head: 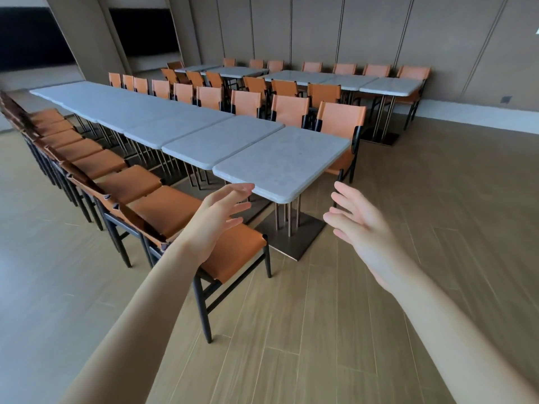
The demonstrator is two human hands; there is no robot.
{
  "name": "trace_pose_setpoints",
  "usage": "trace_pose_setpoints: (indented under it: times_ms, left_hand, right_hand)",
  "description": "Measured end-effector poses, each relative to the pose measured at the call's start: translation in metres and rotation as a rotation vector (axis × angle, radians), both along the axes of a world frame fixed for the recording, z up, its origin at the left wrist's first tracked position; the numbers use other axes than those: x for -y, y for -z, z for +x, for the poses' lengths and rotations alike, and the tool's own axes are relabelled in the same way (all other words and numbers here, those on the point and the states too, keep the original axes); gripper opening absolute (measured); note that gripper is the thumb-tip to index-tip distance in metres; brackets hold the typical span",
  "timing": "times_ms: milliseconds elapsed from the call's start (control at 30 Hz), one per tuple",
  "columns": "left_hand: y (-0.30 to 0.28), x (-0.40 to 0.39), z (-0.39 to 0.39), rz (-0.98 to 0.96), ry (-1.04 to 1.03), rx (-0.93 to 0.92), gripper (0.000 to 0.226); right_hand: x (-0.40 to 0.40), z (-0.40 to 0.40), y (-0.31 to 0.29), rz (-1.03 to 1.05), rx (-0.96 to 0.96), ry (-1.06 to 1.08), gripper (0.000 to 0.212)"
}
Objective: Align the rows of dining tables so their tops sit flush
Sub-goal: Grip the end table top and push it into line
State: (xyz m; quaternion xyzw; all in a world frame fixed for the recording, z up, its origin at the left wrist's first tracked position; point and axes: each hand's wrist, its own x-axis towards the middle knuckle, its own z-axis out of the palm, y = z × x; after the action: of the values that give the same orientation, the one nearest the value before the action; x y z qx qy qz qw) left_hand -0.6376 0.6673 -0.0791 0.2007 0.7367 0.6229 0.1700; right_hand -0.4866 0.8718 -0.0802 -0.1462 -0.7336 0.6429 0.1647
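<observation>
Both hands reaching toward end table, nothing held.
Nearest grey table (284, 163) ends the long row (140, 116), sits slightly offset from its neighbour. Left hand (217, 217) and right hand (360, 225) spread-fingered, short of its near edge. Orange chairs (172, 208) on both sides.

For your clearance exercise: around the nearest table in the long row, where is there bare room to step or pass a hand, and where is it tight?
Bare wood floor lies open right of the end table, and in front of it, where the left hand and right hand reach out, open. The left flank is crowded by a chair row; the far flank by more chairs.
</observation>
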Motion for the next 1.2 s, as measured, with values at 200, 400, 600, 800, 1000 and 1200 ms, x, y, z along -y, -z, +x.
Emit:
trace_pose_setpoints:
  times_ms: [200,400,600,800,1000,1200]
  left_hand:
    - [0.012,-0.079,-0.087,-0.053,0.034,0.057,0.025]
    - [0.029,-0.152,-0.155,-0.07,0.037,0.095,0.025]
    - [0.054,-0.245,-0.223,-0.096,0.015,0.124,0.029]
    - [0.072,-0.338,-0.3,-0.121,-0.102,0.172,0.029]
    - [0.104,-0.387,-0.354,-0.168,-0.218,0.26,0.025]
    - [0.126,-0.404,-0.414,-0.19,-0.385,0.313,0.03]
  right_hand:
    - [-0.063,-0.074,0.006,0.028,0.033,0.025,0.051]
    - [-0.13,-0.144,0.016,0.031,0.054,0.031,0.048]
    - [-0.225,-0.214,0.027,0.036,0.066,0.006,0.04]
    - [-0.33,-0.296,0.029,0.048,0.085,-0.048,0.037]
    - [-0.389,-0.377,0.053,0.012,0.15,-0.147,0.038]
    - [-0.427,-0.456,0.076,-0.009,0.214,-0.241,0.039]
